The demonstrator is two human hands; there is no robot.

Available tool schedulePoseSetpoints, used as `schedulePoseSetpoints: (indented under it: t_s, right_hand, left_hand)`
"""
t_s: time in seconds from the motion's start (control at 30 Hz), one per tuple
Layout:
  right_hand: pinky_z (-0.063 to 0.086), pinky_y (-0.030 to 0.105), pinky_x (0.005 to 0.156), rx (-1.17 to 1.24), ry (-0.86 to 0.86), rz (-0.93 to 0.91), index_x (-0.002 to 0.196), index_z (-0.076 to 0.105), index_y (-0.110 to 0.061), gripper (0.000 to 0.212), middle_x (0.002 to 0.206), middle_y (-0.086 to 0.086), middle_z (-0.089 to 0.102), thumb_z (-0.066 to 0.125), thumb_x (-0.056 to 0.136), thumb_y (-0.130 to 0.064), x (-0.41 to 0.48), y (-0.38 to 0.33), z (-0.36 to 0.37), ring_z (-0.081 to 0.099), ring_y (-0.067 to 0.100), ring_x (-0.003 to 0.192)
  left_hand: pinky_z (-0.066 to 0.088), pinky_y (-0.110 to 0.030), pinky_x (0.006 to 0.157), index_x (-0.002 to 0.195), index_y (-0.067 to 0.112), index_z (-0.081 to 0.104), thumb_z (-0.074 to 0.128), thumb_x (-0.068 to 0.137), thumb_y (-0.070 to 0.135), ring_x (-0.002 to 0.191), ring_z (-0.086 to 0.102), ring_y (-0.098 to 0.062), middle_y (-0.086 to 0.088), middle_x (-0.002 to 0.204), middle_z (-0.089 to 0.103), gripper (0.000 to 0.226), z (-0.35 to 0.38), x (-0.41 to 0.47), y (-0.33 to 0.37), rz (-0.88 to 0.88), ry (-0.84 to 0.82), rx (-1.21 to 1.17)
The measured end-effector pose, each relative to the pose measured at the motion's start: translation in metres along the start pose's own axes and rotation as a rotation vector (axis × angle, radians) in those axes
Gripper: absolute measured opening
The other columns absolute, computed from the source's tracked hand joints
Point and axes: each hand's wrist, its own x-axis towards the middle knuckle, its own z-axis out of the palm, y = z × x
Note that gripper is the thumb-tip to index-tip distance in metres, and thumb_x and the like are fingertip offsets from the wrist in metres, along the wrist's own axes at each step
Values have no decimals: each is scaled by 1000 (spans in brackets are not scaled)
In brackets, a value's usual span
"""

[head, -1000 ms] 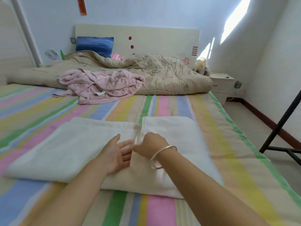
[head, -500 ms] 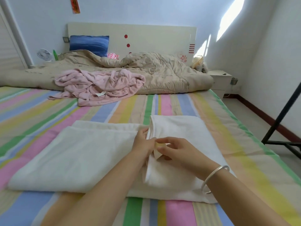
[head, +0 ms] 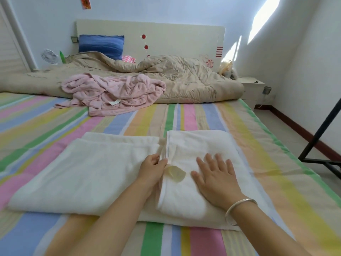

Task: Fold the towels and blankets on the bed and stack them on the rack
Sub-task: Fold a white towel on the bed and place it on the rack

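Head view: white towel (head: 92,172) lies flat on the striped bed (head: 184,117) at 6 o'clock. Its right part is folded over leftward, with the hem running 12-to-6 down the middle.
Left hand (head: 152,169): grip closed in a pinch on that folded hem, just beside a yellowish tag (head: 175,173).
Right hand (head: 215,174): grip open, palm flat, fingers spread, pressing the folded flap. Silver bracelet (head: 239,207) on the wrist.
Towel edges: far-left layers not flush, the lower one shows beyond the upper.
Pink blanket (head: 114,91): crumpled at 11 o'clock, well apart from the towel.
Beige quilt (head: 184,80): bunched across 12 o'clock, below the headboard (head: 166,34).
Open room: striped sheet shows between towel and pink blanket, also at 9 and 3 o'clock of the towel.
Rack (head: 321,130): black frame on the floor at 3 o'clock, off the bed's right edge, partly cut off.
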Motion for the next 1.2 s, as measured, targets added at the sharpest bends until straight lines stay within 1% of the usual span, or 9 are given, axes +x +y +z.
schedulePoseSetpoints:
  t_s: [0.27, 0.43, 0.57, 0.67, 0.8, 0.87, 0.97, 1.07, 1.2]
  right_hand:
    - [-4, 45, 119, 173, 165, -130, 151, 22, -31, 59, 161, -3, 12, 14, 98, -56, -13, -88, -5, 3, 20, 149]
    - [-15, 46, 115, 92, 176, -414, 151, 18, -32, 89, 161, -3, 14, -9, 74, -66, -30, -182, 23, -3, 20, 149]
    - [-20, 49, 111, 43, 78, -461, 151, 16, -31, 94, 160, -2, 13, -9, 70, -70, -29, -224, 53, -2, 22, 149]
    - [-10, 50, 116, 52, -26, -425, 150, 18, -31, 99, 160, -2, 12, -13, 64, -69, -28, -242, 59, 2, 22, 148]
    - [-5, 49, 118, 66, 17, -416, 149, 24, -30, 69, 157, -4, 21, 7, 90, -63, -27, -248, 48, 10, 21, 147]
    - [-4, 48, 118, 4, 162, -444, 146, 33, -29, 71, 154, -2, 31, 9, 86, -58, -19, -238, 39, 18, 23, 146]
    - [2, 55, 114, -217, 445, -429, 131, 58, -21, 55, 139, 7, 53, 53, 82, -46, 2, -210, 20, 39, 34, 137]
    - [-7, 61, 112, -328, 267, -153, 142, 41, -24, 60, 156, 9, 27, 50, 88, -46, 10, -165, 1, 14, 39, 145]
    - [-1, 66, 110, -319, -8, 55, 151, 16, -30, 65, 161, 6, 2, 33, 91, -52, 9, -129, 19, 0, 40, 144]
  left_hand:
    - [58, -32, 63, 112, 5, 58, 50, 96, 2, 83, 65, -22, -9, 104, 63, 17, -96, -45, -6, -42, 235, -428]
    - [46, -25, 49, 79, 13, 61, 57, 93, 16, 44, 58, -15, 0, 70, 72, 14, -188, -67, -38, 130, 377, 319]
    - [33, -16, 38, 72, 0, 61, 42, 95, 60, 38, 54, -19, -11, 54, 63, 67, -231, -89, -46, -401, 139, 288]
    - [58, -32, 62, 105, -6, 60, 45, 94, 61, 74, 73, -29, -22, 87, 72, 69, -253, -89, -44, -439, 149, -99]
    - [45, -45, 102, 139, 3, 42, 63, 91, 43, 118, 57, -34, -21, 129, 57, 66, -257, -78, -41, -383, 157, -860]
    - [48, -46, 93, 135, 8, 47, 65, 88, 42, 112, 59, -32, -17, 121, 61, 60, -246, -71, -40, -374, 148, -991]
    - [52, -45, 71, 123, 15, 55, 65, 86, 48, 102, 62, -32, -15, 116, 64, 51, -238, -60, -32, -371, 127, -957]
    - [52, -43, 70, 114, 16, 58, 60, 89, 46, 93, 63, -27, -9, 112, 64, 39, -233, -52, -18, -307, 149, -960]
    - [45, -44, 95, 105, 13, 57, 48, 96, 41, 94, 60, -26, -11, 98, 64, 30, -208, -52, 11, -156, 67, -916]
